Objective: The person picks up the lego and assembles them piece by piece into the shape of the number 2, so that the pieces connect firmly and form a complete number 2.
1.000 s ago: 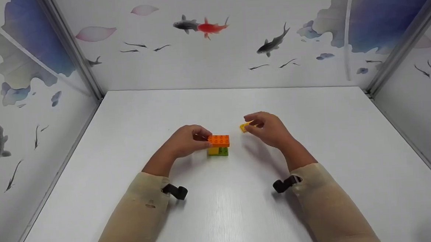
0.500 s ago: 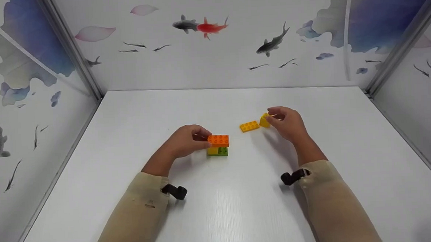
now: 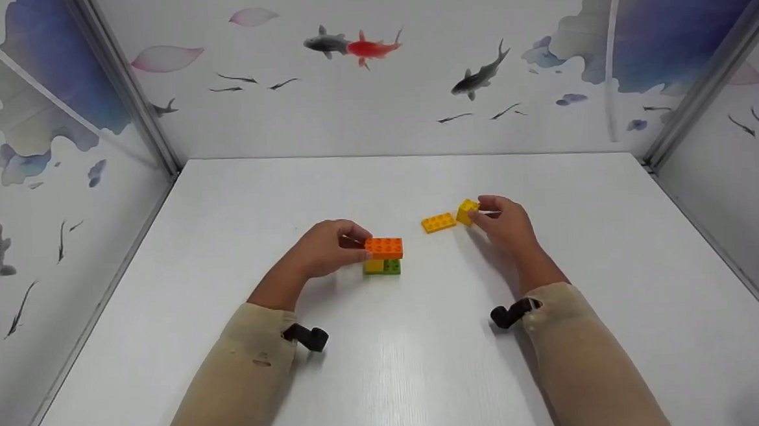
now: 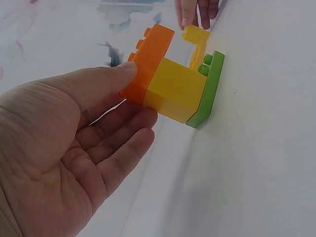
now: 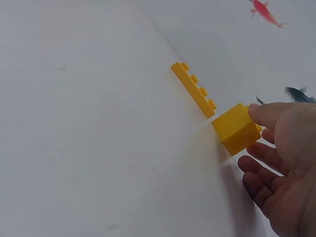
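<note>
R hand (image 3: 507,222) has shifted right since 1 s ago, from over the flat yellow brick (image 3: 438,223) to the yellow cube (image 3: 466,213); half a sec ago it was already there, & now it sits a touch lower. L hand (image 3: 326,248) & its stack haven't visibly moved.

R hand pinches the cube's right side btwn thumb & fingertips, thumb near the studded top; other fingers loosely bent. Cube is just beside the flat brick's right end, w/ a narrow gap; can't tell if it's touching the table (image 3: 375,369). Flat brick lies studs up, on its own.

L hand grips the orange brick (image 3: 384,248) by its left end, thumb in front & fingers behind per head cam. Orange is top of a 3-pc stack: yellow block (image 4: 177,86) in the middle, green brick (image 4: 210,89) at the bottom. Yellow covers only the left part of green, so green's right-hand studs show & orange overhangs them w/ a gap btwn. Stack's near table ctr, left of & nearer the person than the cube.

Both arms wear tan sleeves (image 3: 238,370), each w/ a black clip (image 3: 308,338) at the cuff. Back wall (image 3: 380,109) has printed fish, incl. a red one.
</note>
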Demonstrator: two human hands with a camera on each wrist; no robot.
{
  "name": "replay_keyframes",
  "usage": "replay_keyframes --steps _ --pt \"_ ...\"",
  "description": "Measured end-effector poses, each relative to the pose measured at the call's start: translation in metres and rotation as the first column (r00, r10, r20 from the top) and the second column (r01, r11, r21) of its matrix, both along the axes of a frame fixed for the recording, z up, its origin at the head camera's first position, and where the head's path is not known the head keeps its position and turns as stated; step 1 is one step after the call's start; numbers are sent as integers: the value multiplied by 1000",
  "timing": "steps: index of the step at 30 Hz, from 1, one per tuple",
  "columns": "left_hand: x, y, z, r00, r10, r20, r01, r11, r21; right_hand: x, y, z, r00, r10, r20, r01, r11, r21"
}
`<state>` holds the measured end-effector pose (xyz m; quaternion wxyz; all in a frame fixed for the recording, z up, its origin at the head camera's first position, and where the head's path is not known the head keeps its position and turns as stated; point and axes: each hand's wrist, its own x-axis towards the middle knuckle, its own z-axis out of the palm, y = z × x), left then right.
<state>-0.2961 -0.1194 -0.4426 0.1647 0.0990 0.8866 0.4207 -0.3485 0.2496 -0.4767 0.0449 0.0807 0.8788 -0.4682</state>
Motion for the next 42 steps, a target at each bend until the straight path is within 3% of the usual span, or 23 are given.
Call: replay_keyframes --steps 23,35,42 --pt "-1 1 0 1000 -4 -20 3 1000 -23 1 -4 9 1000 -24 -15 24 1000 -17" --pt "-1 0 -2 999 -14 -37 14 1000 -17 11 -30 30 990 94 -103 -95 995 -4" --pt "-1 0 -2 998 -14 -54 13 1000 -27 19 -45 41 982 160 -102 -163 986 -24"
